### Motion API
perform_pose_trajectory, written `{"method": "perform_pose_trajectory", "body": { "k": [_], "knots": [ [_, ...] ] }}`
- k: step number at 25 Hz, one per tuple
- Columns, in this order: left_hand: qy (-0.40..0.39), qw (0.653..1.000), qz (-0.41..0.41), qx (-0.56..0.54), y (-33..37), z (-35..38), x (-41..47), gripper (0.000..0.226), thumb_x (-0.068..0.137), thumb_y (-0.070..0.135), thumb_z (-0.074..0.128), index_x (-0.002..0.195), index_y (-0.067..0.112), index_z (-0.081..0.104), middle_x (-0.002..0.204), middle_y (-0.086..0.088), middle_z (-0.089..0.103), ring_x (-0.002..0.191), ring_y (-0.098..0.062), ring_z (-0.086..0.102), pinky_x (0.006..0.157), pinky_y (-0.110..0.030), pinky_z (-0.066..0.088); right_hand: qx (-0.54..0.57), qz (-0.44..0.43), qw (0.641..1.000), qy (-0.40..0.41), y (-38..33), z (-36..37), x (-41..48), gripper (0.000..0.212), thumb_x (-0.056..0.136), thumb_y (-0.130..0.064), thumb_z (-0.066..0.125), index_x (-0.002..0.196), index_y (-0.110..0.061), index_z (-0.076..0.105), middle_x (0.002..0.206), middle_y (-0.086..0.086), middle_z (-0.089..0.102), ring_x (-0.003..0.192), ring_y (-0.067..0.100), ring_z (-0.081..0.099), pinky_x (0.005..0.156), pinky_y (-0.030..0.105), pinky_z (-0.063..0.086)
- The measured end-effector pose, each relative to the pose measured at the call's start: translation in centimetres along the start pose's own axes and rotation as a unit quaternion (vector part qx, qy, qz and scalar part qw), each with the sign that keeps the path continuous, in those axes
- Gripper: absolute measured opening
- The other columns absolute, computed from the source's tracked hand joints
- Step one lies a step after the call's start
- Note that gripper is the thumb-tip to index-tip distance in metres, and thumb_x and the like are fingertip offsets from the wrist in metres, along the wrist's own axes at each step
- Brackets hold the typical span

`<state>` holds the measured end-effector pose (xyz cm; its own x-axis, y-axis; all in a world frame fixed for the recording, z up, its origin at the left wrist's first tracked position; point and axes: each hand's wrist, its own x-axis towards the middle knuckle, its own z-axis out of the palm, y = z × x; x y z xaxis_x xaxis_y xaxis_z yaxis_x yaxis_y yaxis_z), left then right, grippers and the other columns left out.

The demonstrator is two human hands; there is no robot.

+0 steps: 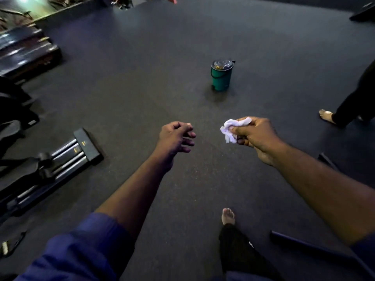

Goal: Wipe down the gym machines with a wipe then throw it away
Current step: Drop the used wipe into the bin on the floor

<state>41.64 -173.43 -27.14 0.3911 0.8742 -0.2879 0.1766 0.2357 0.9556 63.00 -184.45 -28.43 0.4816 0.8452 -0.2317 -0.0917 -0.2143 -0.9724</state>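
Your right hand (257, 136) grips the crumpled white wipe (233, 128) between thumb and curled fingers, above the dark floor (142, 78). Your left hand (175, 136) is level with it and apart from it, fingers loosely curled and holding nothing. The green bin (221, 78) stands upright on the floor well ahead of both hands, with its dark lid (222, 64) on; its contents cannot be told.
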Motion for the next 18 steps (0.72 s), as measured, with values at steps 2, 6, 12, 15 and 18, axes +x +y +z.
{"method": "perform_pose_trajectory", "body": {
  "k": [2, 6, 12, 15, 18],
  "knots": [
    [0.003, 1.000, -0.013, 0.002, 1.5, 0.7, 6.3, 0.008, 0.102, 0.018, 0.064, 0.100, 0.011, 0.065, 0.081, -0.005, 0.073, 0.061, -0.020, 0.064, 0.053, -0.027, 0.047, 0.006, 0.017, 1.000, 0.006, -1.1, -0.1, 7.1, 0.015, 0.091, -0.011, 0.079, 0.105, -0.007, 0.078, 0.091, 0.018, 0.077, 0.074, 0.017, 0.062, 0.064, 0.027, 0.052],
    [0.027, 0.999, -0.022, -0.003, 5.7, 0.8, 18.7, 0.010, 0.104, 0.019, 0.062, 0.100, 0.010, 0.065, 0.080, -0.004, 0.073, 0.061, -0.019, 0.063, 0.052, -0.026, 0.046, 0.013, 0.042, 0.999, -0.009, -6.0, 1.0, 21.2, 0.011, 0.094, -0.010, 0.075, 0.106, -0.010, 0.077, 0.088, 0.010, 0.074, 0.074, 0.017, 0.062, 0.059, 0.027, 0.051],
    [0.060, 0.998, -0.001, -0.036, 9.5, -3.9, 36.0, 0.013, 0.104, 0.023, 0.062, 0.102, 0.011, 0.066, 0.084, -0.006, 0.073, 0.062, -0.017, 0.064, 0.054, -0.027, 0.047, -0.035, 0.017, 0.996, -0.080, -13.0, 8.1, 41.4, 0.018, 0.086, 0.013, 0.069, 0.095, -0.003, 0.069, 0.085, 0.010, 0.072, 0.074, 0.017, 0.076, 0.065, 0.029, 0.060],
    [0.056, 0.998, -0.005, -0.042, 10.6, -7.4, 47.1, 0.014, 0.105, 0.024, 0.062, 0.102, 0.011, 0.067, 0.085, -0.006, 0.073, 0.063, -0.017, 0.063, 0.054, -0.027, 0.046, -0.072, 0.015, 0.996, -0.057, -14.0, 12.2, 52.4, 0.018, 0.082, 0.008, 0.076, 0.092, -0.007, 0.072, 0.088, 0.012, 0.073, 0.068, 0.016, 0.070, 0.059, 0.026, 0.059],
    [0.033, 0.999, -0.022, -0.035, 13.8, -10.0, 57.8, 0.013, 0.104, 0.024, 0.062, 0.101, 0.012, 0.067, 0.085, -0.006, 0.073, 0.064, -0.017, 0.063, 0.055, -0.027, 0.046, -0.047, 0.027, 0.998, -0.036, -16.0, 14.4, 61.1, 0.021, 0.073, 0.005, 0.085, 0.089, 0.002, 0.072, 0.088, 0.014, 0.071, 0.070, 0.018, 0.065, 0.068, 0.033, 0.056]
  ]
}}
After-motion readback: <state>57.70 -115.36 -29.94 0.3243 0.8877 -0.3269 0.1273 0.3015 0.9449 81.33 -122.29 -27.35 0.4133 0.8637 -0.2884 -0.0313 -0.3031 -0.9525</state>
